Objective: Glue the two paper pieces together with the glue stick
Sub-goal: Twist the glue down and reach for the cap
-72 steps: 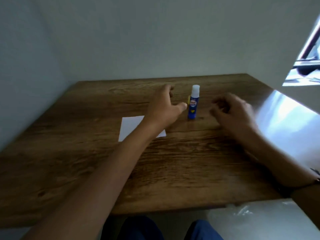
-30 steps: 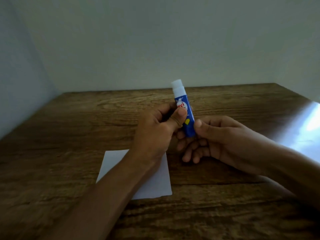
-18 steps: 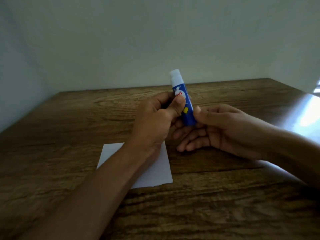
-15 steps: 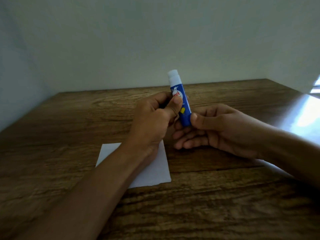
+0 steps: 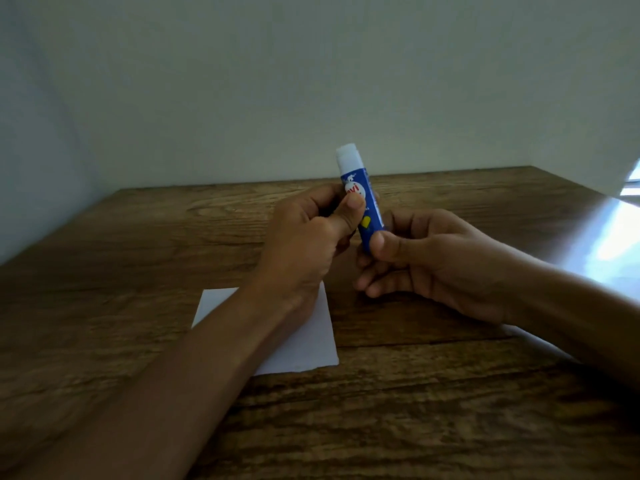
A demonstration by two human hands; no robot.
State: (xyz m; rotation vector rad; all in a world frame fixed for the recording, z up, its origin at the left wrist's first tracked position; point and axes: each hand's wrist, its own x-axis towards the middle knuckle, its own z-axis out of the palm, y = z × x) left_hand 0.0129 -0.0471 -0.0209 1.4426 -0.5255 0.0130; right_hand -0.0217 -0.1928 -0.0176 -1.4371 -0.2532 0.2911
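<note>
Brown wooden counter point(image 5: 104, 393) in a corner of plain pale walls point(image 5: 242, 81), with bright glare on the far right side.

Nearest, two bare forearms reaching in over the counter. Under the left forearm, a white paper piece point(image 5: 304, 344) lying flat, partly covered by the arm. A thin white strip point(image 5: 533, 337) showing under the right forearm, maybe the second paper piece, but too hidden to be sure.

A bit farther, both hands up off the counter with the glue stick point(image 5: 363, 209) between them. Left hand point(image 5: 304, 244) closed around the upper blue part, thumb pressed on the label. Right hand point(image 5: 436, 258) closed on the bottom end, thumb and fingers point(image 5: 377, 285) pinching it. White cap point(image 5: 348, 159) on top, tilted a little to the left, not yet off. Likely step: getting the cap off.

Could go wrong from here:
- Cap popping off and rolling away, from a hard pull with no fingers on the cap itself.
- Stick slipping down and hitting the counter, from a loose pinch at the smooth bottom end.
- Paper piece sliding or creasing, from the left forearm dragging across it.
- Glue smearing on the counter, from putting the open stick down on its side.

In the way: the left arm over the paper piece, so no room to rub glue until that arm lifts clear. Nothing else on the counter behind the hands, only bare wood up to the walls.
</note>
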